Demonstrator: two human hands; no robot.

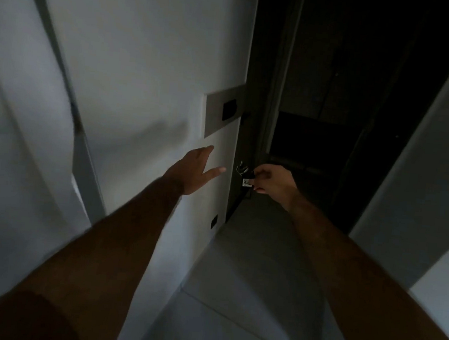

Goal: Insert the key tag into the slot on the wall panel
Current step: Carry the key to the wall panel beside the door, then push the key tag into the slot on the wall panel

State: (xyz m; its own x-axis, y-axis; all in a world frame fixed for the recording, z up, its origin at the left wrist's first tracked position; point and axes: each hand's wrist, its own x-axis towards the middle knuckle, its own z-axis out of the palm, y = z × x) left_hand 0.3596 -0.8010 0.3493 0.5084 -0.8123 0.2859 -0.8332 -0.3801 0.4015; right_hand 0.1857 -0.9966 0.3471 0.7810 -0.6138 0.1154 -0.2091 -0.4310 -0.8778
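The right hand (272, 184) pinched the key tag (248, 178) between thumb and fingertips, the fingers closed on its dark body; a small white label showed at its lower edge and a metal ring (241, 167) projected from its upper left. The tag was held in the air just off the wall's outer corner, below and slightly right of the wall panel (223, 112), and not touching it. The left hand (196, 170) was spread open and held nothing, its fingers extended toward the white wall (147, 52) beneath the panel; whether the fingertips touched the wall could not be told. The panel was a grey rectangular plate set near the wall's edge, with a dark slot (229, 110) toward its right side. Beyond the corner lay a dim doorway (349, 86). The step in hand appeared to be the approach, with insertion not yet begun. The next move would probably call for raising the tag to slot height, turning its insertable end toward the opening, and aligning it squarely before pushing it in.
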